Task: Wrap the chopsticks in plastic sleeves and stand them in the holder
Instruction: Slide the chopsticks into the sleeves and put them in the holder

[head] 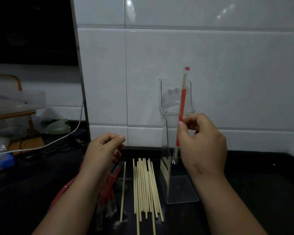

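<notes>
Nearest, bare chopsticks (pixel 146 187) lie in a loose row on the dark counter (pixel 253 184), with a heap of red plastic sleeves (pixel 112 180) just left of them. Above the heap hovers the left hand (pixel 103 150), fingers loosely curled, holding nothing. The right hand (pixel 202 146) pinches a wrapped pair (pixel 182 100) upright between thumb and fingertips, before the clear holder (pixel 165 136). The pair likely needs lifting above the holder's rim, then lowering straight in. Most of it rises above the pinch; a short end hangs below.
</notes>
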The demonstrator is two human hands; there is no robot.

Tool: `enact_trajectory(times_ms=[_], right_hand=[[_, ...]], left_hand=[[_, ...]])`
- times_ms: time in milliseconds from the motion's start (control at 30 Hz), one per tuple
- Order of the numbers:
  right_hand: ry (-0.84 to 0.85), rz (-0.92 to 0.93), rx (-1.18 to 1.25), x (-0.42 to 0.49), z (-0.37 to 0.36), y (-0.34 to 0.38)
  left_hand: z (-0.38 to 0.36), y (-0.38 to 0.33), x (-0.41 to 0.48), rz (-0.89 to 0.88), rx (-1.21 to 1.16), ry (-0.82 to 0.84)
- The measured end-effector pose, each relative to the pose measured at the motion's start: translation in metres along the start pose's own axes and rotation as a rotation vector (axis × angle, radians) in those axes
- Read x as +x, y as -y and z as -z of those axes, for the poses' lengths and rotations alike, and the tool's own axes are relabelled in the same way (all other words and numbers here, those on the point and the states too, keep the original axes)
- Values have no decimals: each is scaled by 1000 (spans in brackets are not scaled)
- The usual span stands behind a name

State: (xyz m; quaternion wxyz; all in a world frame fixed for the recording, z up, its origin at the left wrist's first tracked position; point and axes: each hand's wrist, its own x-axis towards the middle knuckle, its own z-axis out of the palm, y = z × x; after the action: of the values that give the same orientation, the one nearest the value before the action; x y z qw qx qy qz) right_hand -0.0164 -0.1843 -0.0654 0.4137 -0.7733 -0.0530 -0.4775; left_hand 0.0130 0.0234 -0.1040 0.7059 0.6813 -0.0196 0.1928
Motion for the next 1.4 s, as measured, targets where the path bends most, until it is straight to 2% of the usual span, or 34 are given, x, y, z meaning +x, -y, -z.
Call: enact_trajectory(times_ms=[200,400,567,667,767,967,1033,1133,1400], right_hand=[[69,-18,-204,0,-1,-3],[39,80,-139,-1,-1,0],[66,237,-46,-9,-7,5],[99,306,-24,-15,-10,9],[105,346,-12,-18,-13,9],[18,472,58,-19,-10,10],[68,518,108,-23,-12,13],[226,532,135,-33,-21,16],[636,360,-16,-44,-34,19]], left_hand=[[-2,-2,-1,57,15,6],[-2,-4,-3,63,152,42],[0,-2,-4,91,500,179],[4,3,1,102,864,355],[7,4,2,22,1193,464],[9,4,0,-53,1349,606],[8,5,-1,-71,1381,615],[8,5,-3,-86,1428,612],[7,10,0,-123,1512,552]])
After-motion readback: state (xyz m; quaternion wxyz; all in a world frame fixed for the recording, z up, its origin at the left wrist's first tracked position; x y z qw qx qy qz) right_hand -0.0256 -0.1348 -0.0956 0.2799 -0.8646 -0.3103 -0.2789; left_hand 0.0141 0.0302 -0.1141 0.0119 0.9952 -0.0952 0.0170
